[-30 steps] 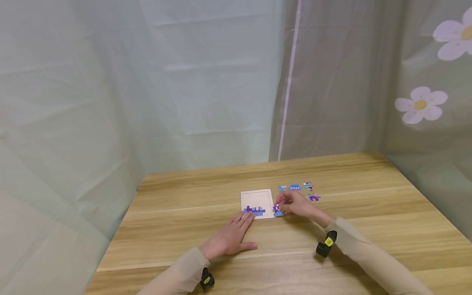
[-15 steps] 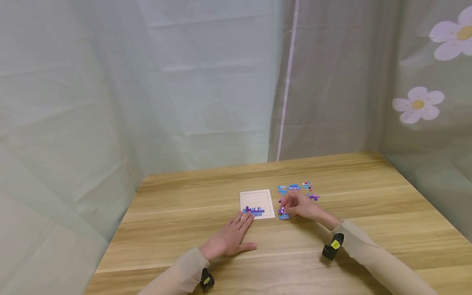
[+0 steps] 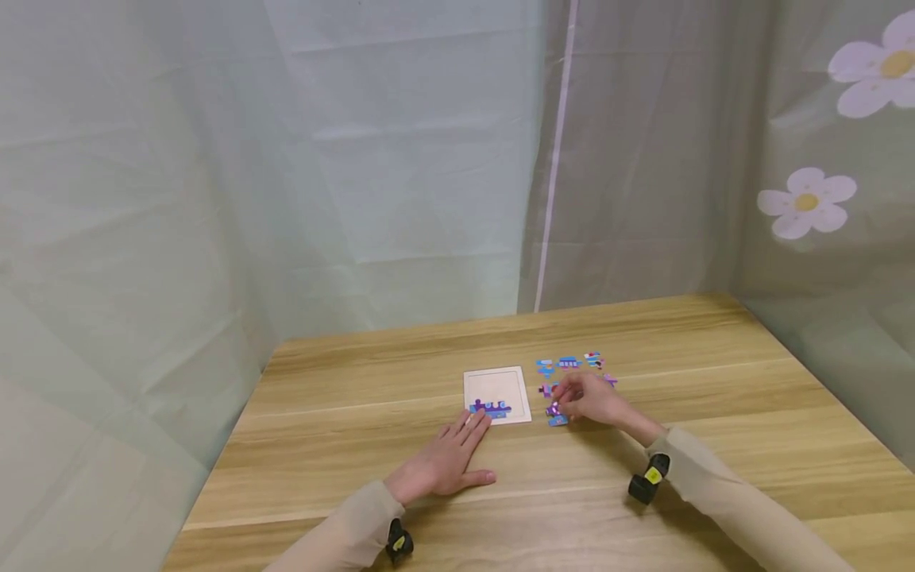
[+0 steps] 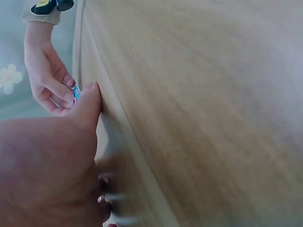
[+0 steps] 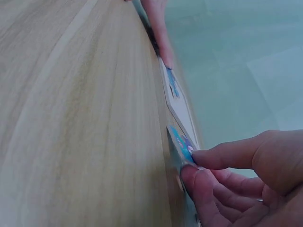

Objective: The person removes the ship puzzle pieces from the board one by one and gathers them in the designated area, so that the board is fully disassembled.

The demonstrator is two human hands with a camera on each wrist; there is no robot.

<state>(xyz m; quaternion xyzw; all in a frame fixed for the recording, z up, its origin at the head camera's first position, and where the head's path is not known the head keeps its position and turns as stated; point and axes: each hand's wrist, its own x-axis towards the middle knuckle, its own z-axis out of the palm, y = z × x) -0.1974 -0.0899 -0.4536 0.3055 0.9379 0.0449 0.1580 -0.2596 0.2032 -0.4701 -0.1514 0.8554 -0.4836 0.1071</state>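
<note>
My right hand (image 3: 589, 399) pinches a blue and purple puzzle piece (image 3: 557, 420) between thumb and fingers, to the right of the white puzzle tray (image 3: 527, 407). The right wrist view shows this piece tilted, one edge raised. Flat on the tray's near edge rest the straight fingers of my left hand (image 3: 446, 459), thumb spread out on the table. Its fingertips touch the blue and purple joined pieces (image 3: 493, 408) in the tray's lower left part. The left wrist view shows the right hand (image 4: 49, 80) beyond the left thumb, with part of the piece showing.
Several loose puzzle pieces (image 3: 569, 362) lie on the wooden table (image 3: 357, 445) behind the right hand, one partly hidden by it. Curtains (image 3: 400, 159) stand behind the table's far edge, and a flowered one (image 3: 808, 202) hangs at the right.
My right hand has moved right, carrying the pinched puzzle piece from the tray's right edge out over the table. The left hand stays in place on the tray.
</note>
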